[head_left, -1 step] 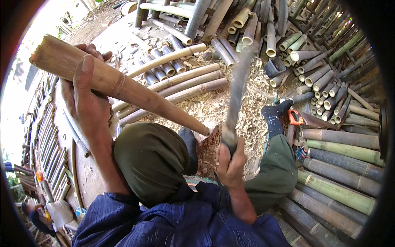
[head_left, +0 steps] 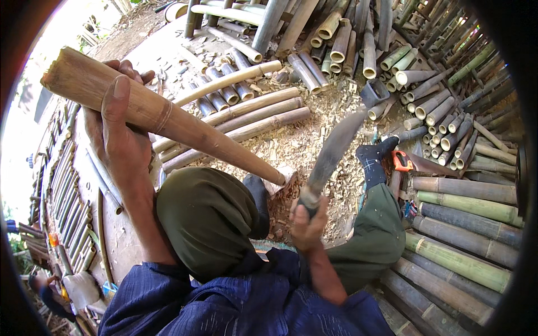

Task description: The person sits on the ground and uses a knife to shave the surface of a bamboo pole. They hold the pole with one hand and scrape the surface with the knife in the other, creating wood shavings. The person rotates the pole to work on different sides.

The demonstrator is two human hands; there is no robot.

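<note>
My left hand (head_left: 120,115) supports a thick tan bamboo pole (head_left: 196,133), fingers behind it and thumb along its near side. The pole slants down to the right, its rough wide end up at the far left. Its thin end rests at a pale wooden block (head_left: 283,185), partly hidden, by my foot. My right hand (head_left: 309,227) is wrapped round the dark handle of a machete (head_left: 332,154). The broad blade points up and slightly right, over wood chips and apart from the pole. Motion blurs the machete a little.
Several curved bamboo lengths (head_left: 252,124) lie beyond the pole. Cut tubes (head_left: 448,131) are stacked at the far right, with thick poles (head_left: 465,227) nearer. An orange-handled saw (head_left: 402,161) lies beside my right foot. A person (head_left: 47,294) is at the lower left.
The machete has tilted to the right, its tip swinging right and lower. My right hand has shifted slightly down and left. The left hand and bamboo pole are almost still.
</note>
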